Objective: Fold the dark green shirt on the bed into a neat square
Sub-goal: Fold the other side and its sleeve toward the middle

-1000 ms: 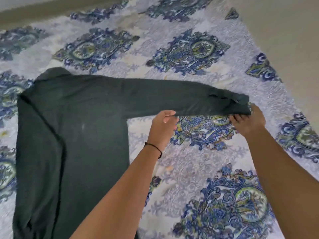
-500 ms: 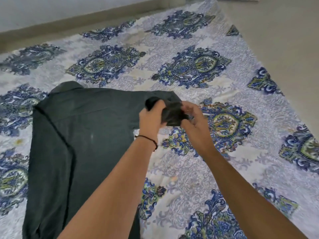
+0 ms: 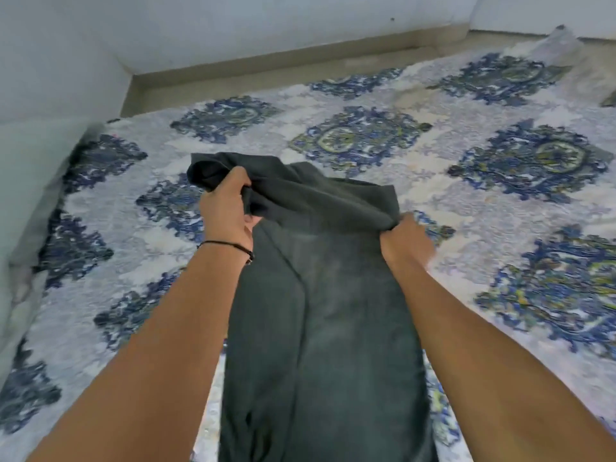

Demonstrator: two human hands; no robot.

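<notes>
Head view, shirt, seemingly gripped in fingers

Pale blue-grey walls meet a strip of beige floor along the far edge of the patterned bed.

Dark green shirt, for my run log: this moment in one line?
left hand: grips bunched fabric | right hand: pinches edge | dark green shirt: lengthwise on bed

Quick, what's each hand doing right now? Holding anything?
Left hand: closed, gripping the bunched top of the dark green shirt.
Right hand: closed, pinching the dark green shirt at its right edge.
</notes>
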